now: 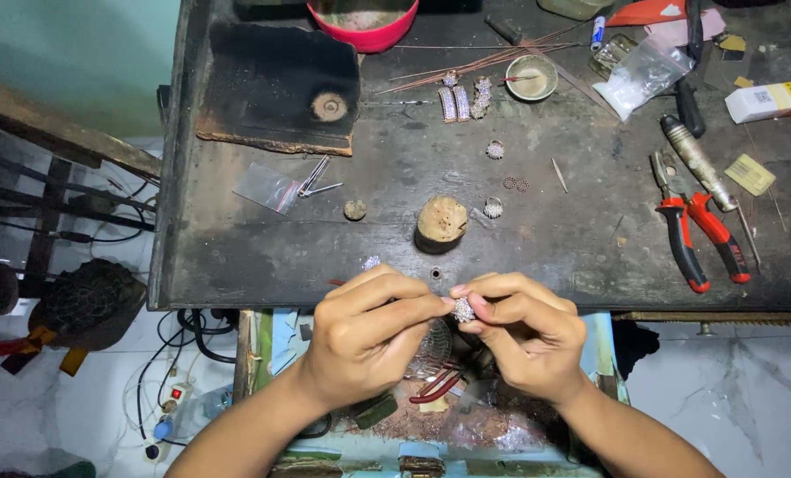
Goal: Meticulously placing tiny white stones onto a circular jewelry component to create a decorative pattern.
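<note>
A: What are the fingers gripping?

B: Both hands are pinching one small sparkly ring (pixel 463 310), a stone-studded piece. The left hand (pixel 369 332) is closing thumb and forefinger on its left side; the right hand (pixel 524 335) is clamping it from the right with thumb and first fingers. Neither hand is holding anything else that I can see.

A: Where is it sitting?

B: It is hanging in the air between the fingertips, just off the near edge of the bench (pixel 395 257), above an open drawer (pixel 466 425) of scraps.

A: How is it going to handle?

B: I'm judging it light and stiff but delicate: tiny set stones, thin metal, easy to drop or bend. Holding it by the rim on opposite sides, as now, looks safest, with pressure staying off the stones.

A: And the hands' pose?

B: Both forearms are coming up from below, wrists bending inward, knuckles facing the camera, the spare fingers curling under.

A: What is lying around?

B: A wooden stub (pixel 441 221) is standing just beyond the hands, more sparkly pieces (pixel 463 101) are lying further back near a small dish (pixel 532 77), and red pliers (pixel 701 235) are resting well to the right. A pink bowl (pixel 362 22) is sitting at the far edge.
</note>
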